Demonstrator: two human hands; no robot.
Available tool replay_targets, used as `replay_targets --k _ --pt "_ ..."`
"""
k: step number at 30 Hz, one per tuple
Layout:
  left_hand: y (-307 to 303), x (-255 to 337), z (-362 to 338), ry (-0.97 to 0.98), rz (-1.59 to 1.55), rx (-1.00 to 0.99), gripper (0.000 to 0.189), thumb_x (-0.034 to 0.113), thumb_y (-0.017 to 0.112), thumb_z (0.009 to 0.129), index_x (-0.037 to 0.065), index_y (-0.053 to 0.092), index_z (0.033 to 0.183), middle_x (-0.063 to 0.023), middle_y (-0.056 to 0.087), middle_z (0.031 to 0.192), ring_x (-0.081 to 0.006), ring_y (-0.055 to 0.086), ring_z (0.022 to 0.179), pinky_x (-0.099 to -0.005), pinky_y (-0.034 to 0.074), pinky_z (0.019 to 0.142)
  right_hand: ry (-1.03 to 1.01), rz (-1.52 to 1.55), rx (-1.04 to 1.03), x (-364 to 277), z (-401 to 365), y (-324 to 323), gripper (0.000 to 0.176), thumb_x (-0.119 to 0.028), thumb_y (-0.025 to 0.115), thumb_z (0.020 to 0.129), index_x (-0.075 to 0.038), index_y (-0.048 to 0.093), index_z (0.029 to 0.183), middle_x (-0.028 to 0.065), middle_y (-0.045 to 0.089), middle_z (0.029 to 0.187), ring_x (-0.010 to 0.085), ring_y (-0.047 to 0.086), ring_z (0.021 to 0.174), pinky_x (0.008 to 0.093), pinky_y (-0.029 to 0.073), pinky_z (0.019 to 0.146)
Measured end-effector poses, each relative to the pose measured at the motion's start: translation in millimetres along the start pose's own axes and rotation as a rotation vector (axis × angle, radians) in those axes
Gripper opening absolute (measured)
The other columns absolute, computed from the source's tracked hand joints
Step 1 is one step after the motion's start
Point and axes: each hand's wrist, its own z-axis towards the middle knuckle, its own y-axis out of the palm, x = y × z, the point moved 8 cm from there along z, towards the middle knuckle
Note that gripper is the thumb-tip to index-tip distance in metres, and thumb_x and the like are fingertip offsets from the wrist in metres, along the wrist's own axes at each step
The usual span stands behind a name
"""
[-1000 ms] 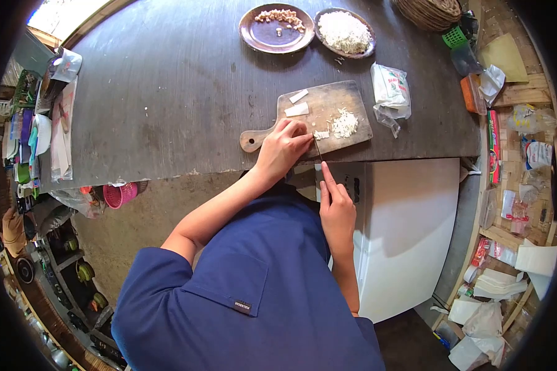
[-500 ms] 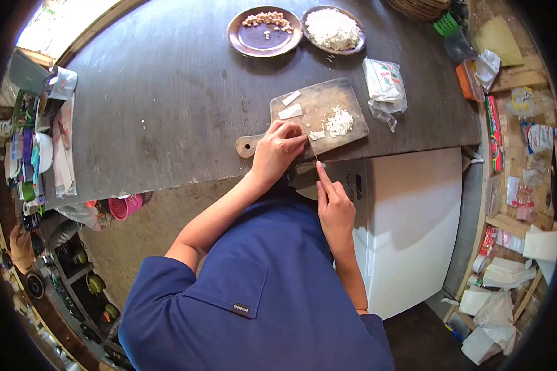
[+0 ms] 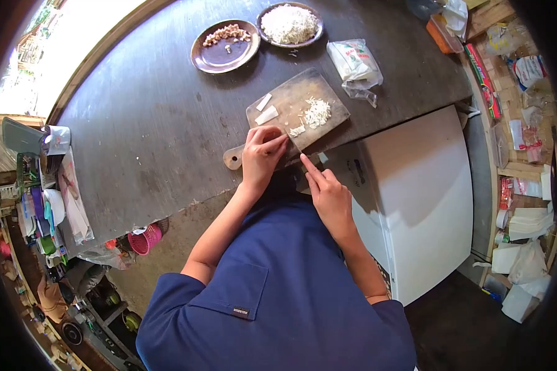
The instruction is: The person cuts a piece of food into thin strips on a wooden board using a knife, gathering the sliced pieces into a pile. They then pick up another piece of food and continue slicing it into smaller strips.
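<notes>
A wooden cutting board lies at the table's near edge. On it are two flat white pieces and a heap of small chopped white bits. My left hand rests at the board's near left side, fingers pinched together over something they hide. In my right hand is a thin knife, index finger stretched along it, its blade beside my left fingertips and a few cut bits. Most of the knife's handle is hidden by the hand.
Behind the board stand a brown plate with brown pieces and a bowl heaped with white bits. A plastic bag of white contents lies right of them. A white appliance stands below the table's edge at right.
The whole view has turned and shifted, so the board and plates appear further left. Both hands keep their places at the board, with the knife still in my right hand.
</notes>
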Motion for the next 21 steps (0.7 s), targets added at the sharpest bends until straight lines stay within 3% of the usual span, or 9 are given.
replay_targets --k 8,10,21 --pt "0 -3 1 0.036 -0.022 0.021 0.018 0.009 0.084 0.084 0.009 0.085 0.102 -0.0048 0.073 0.11 -0.0257 0.066 0.107 -0.0374 0.058 0.09 -0.051 0.17 0.055 -2 19 2 0.047 -0.03 0.061 0.11 -0.041 0.056 0.155 0.0131 0.061 0.083 0.039 0.068 0.069 0.0506 0.056 0.063" --pt "-3 -3 -2 0.053 -0.04 0.033 0.018 0.009 0.084 0.084 0.008 0.084 0.101 -0.0051 0.073 0.109 -0.0262 0.066 0.107 -0.038 0.058 0.091 0.056 0.178 -0.024 0 10 -1 0.047 -0.025 0.062 0.109 -0.04 0.059 0.154 0.013 0.059 0.081 0.0371 0.065 0.073 0.0498 0.055 0.07" --pt "-2 7 -3 0.118 0.075 0.039 0.017 0.012 0.083 0.085 0.009 0.083 0.102 -0.0045 0.073 0.109 -0.0282 0.067 0.108 -0.0393 0.058 0.091 0.041 0.067 -0.032 -2 12 6 0.047 -0.031 0.061 0.11 -0.04 0.057 0.155 0.0121 0.058 0.081 0.0367 0.066 0.069 0.0499 0.054 0.065"
